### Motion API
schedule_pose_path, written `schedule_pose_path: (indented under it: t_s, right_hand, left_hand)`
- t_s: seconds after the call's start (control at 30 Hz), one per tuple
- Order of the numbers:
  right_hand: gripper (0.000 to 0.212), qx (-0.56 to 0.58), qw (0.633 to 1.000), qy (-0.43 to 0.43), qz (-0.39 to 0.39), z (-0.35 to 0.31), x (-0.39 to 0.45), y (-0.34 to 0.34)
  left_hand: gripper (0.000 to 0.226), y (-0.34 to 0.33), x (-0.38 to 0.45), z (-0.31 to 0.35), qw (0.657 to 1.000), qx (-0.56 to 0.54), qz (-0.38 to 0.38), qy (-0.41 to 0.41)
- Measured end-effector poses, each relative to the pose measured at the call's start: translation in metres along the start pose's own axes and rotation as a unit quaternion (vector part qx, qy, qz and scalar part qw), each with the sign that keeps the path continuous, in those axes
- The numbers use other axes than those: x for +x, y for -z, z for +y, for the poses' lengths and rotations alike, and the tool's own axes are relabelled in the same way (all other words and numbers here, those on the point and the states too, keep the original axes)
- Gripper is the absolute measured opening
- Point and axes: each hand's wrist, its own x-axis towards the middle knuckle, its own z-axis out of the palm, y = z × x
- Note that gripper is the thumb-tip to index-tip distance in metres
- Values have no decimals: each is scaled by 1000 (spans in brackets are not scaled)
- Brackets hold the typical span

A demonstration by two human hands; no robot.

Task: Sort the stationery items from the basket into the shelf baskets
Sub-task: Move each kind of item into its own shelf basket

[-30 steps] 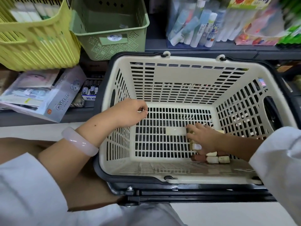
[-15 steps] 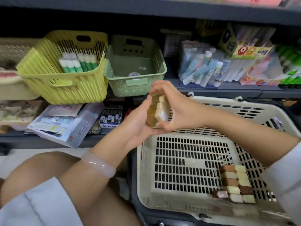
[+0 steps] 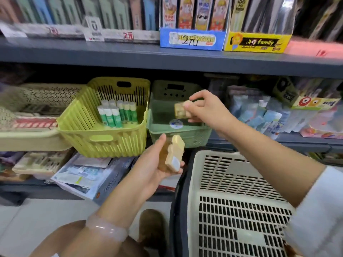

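Now; yellow basket [image 3: 104, 134]: glue sticks [image 3: 118, 114]; both hands [image 3: 206, 110] grasping erasers [image 3: 181, 110]

I see only one view, from the camera on the person's head, looking forward and slightly down at the shelf [image 3: 167, 56] from close, with the cream basket [image 3: 193, 182] just below.

"family" on the yellow display box [image 3: 257, 42]; handwritten "2元" on the blue display box [image 3: 192, 40].

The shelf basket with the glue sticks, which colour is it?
Yellow-green basket, shown best in the head view.
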Motion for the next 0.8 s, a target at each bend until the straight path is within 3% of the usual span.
schedule_pose_path:
  t_s: [0.1, 0.2, 0.3, 0.37, 0.5, 0.6, 0.7, 0.8]
  right_hand:
    - [23, -166, 984, -53, 34, 1, 54, -14]
    - [27, -272, 950, -155, 8, 6, 96, -42]
    - [22, -333, 929, -158, -17, 26, 124, -71]
    - [19, -334, 929, -156, -38, 39, 134, -86]
    - [32, -199, 957, -201, -58, 43, 140, -92]
    - [28, -224, 948, -202, -106, 34, 130, -77]
    - [36, -277, 933, -139, -181, 22, 108, -55]
    - [38, -343, 885, -90, -300, 14, 75, -33]
  left_hand:
    - [35, 10, 4, 0, 1000, -1, 0, -2]
    - [36, 17, 10, -1, 1000, 4, -1, -10]
    - [35, 24, 15, -4, 1000, 14, -2, -7]
    - [34, 26, 19, -5, 1000, 14, -1, -1]
    - [34, 29, 23, -4, 1000, 11, -4, -2]
    - [37, 33, 23, -3, 1000, 8, -9, -9]
    - [41, 35, 22, -1, 1000, -6, -11, -15]
    - [37, 35, 20, 2, 1000, -20, -9, -19]
